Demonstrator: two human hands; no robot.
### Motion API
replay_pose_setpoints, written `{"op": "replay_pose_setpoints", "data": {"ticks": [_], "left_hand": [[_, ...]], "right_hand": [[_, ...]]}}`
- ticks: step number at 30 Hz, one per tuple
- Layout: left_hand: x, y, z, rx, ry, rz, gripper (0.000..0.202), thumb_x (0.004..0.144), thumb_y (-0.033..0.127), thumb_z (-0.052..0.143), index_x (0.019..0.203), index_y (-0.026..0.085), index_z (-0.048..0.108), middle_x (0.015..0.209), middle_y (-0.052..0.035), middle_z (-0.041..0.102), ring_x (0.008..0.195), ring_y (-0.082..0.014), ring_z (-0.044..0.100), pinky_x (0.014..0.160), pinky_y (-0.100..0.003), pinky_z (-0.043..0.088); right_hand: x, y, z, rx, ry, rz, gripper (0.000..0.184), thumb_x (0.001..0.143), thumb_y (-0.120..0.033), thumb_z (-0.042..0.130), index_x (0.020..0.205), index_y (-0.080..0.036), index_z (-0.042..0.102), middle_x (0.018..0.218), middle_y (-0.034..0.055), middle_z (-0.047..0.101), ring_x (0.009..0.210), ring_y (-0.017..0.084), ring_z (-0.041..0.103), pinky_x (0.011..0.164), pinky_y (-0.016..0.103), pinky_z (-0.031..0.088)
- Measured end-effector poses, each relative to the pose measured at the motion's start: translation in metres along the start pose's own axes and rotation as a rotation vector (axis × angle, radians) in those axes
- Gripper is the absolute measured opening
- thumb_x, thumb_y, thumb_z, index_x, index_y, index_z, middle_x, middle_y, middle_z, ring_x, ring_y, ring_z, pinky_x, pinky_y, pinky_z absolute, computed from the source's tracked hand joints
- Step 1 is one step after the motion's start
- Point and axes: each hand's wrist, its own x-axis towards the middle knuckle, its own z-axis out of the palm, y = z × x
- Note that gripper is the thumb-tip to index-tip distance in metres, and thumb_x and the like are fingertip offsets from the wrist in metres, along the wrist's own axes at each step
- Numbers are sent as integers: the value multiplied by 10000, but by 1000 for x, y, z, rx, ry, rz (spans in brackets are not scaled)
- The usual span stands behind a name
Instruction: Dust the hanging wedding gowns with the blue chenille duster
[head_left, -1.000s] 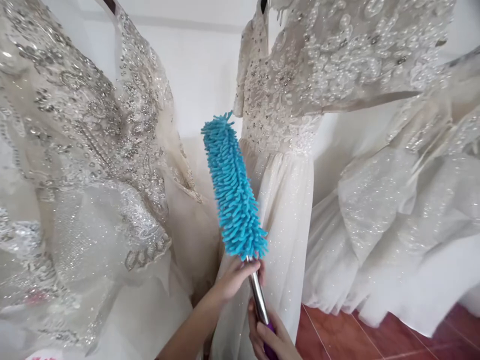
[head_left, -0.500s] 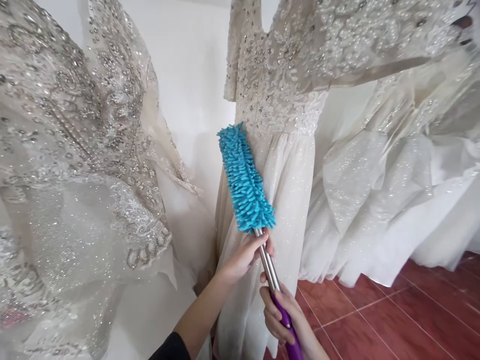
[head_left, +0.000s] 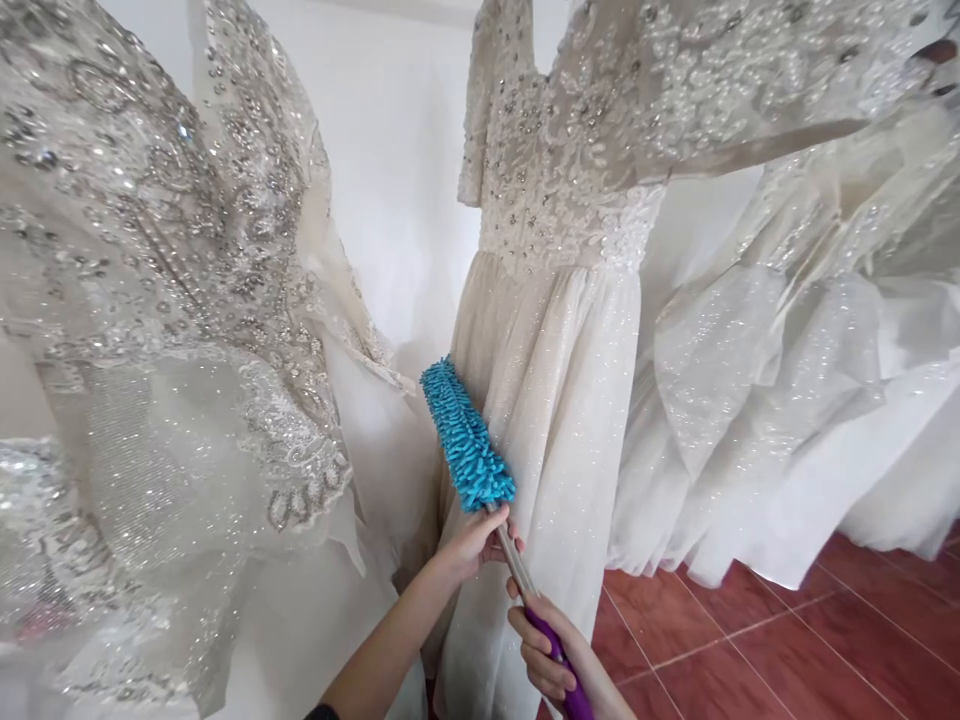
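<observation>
I hold a duster with a fluffy blue head (head_left: 465,437), a silver shaft and a purple grip. My left hand (head_left: 472,543) is closed round the shaft just under the blue head. My right hand (head_left: 547,652) is wrapped round the purple grip lower down. The head rests against the glittery skirt of a beaded ivory gown (head_left: 551,330) hanging in the middle.
Another heavily beaded gown (head_left: 165,330) hangs close on the left, and a third gown with wide tiered skirts (head_left: 795,370) spreads on the right. A white wall is behind them. Red floor tiles (head_left: 787,660) show at the lower right.
The duster has swept down the middle gown from the beaded bodice to the skirt. Both hands kept their hold on it.
</observation>
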Motion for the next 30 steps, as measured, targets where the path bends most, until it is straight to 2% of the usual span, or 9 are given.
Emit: {"op": "replay_pose_setpoints", "data": {"ticks": [2, 4, 10, 13, 15, 18, 22, 27, 30], "left_hand": [[-3, 8, 3, 17, -1, 25, 470, 607, 594, 659, 702, 167, 489, 635, 13, 562, 587, -135, 567, 540, -258, 419], [-7, 25, 11, 48, -26, 68, 469, 615, 592, 655, 730, 171, 485, 656, 18, 563, 587, -136, 578, 537, -255, 421], [-13, 89, 56, 183, -202, 255, 415, 722, 579, 560, 777, 179, 466, 665, 22, 561, 577, -122, 588, 503, -217, 411], [-9, 98, 69, 188, -234, 293, 398, 726, 564, 562, 793, 183, 464, 653, 29, 555, 562, -120, 584, 476, -207, 393], [-6, 94, 69, 184, -233, 287, 401, 723, 565, 560, 789, 178, 477, 649, 25, 554, 559, -120, 577, 476, -212, 389], [-3, 77, 59, 175, -193, 254, 416, 711, 578, 560, 790, 175, 495, 664, 16, 563, 572, -121, 574, 489, -221, 392], [0, 46, 42, 141, -86, 158, 475, 642, 617, 595, 784, 177, 491, 671, 20, 560, 581, -123, 574, 501, -227, 401], [-3, 12, 22, 135, -30, 51, 506, 612, 651, 585, 720, 165, 499, 642, 5, 567, 580, -131, 563, 541, -260, 421], [-4, -10, 7, 103, 10, 14, 512, 596, 653, 595, 722, 165, 506, 643, 0, 573, 582, -132, 561, 545, -266, 425]], "right_hand": [[-2, -5, 6, -13, -40, 5, 250, 808, -410, 637, 924, -230, 507, 448, -157, 424, 251, -18, 66, 232, 84, 201], [-4, -15, 18, -38, -89, -14, 232, 828, -401, 618, 939, -234, 501, 459, -153, 431, 243, -20, 82, 231, 82, 206], [-14, -52, 59, -127, -200, -165, 145, 881, -366, 553, 931, -238, 504, 476, -140, 420, 231, -25, 135, 246, 82, 257], [-15, -57, 64, -144, -217, -214, 127, 891, -349, 540, 957, -247, 505, 480, -139, 398, 239, -18, 143, 257, 87, 276], [-13, -54, 58, -125, -220, -240, 115, 904, -342, 519, 966, -245, 512, 483, -137, 395, 243, -17, 134, 257, 87, 271], [-8, -42, 40, -74, -226, -229, 119, 906, -353, 514, 958, -246, 525, 485, -135, 403, 235, -22, 107, 244, 86, 254], [-6, -23, 13, -20, -191, -143, 158, 872, -375, 572, 966, -253, 539, 476, -138, 432, 228, -20, 89, 230, 95, 232], [-9, -2, -11, 46, -60, -20, 148, 851, -363, 608, 829, -224, 561, 437, -134, 425, 249, -14, 85, 251, 107, 206], [-5, 10, -26, 51, -68, 60, 207, 800, -394, 661, 903, -252, 554, 428, -145, 439, 236, -9, 96, 238, 110, 184]]}}
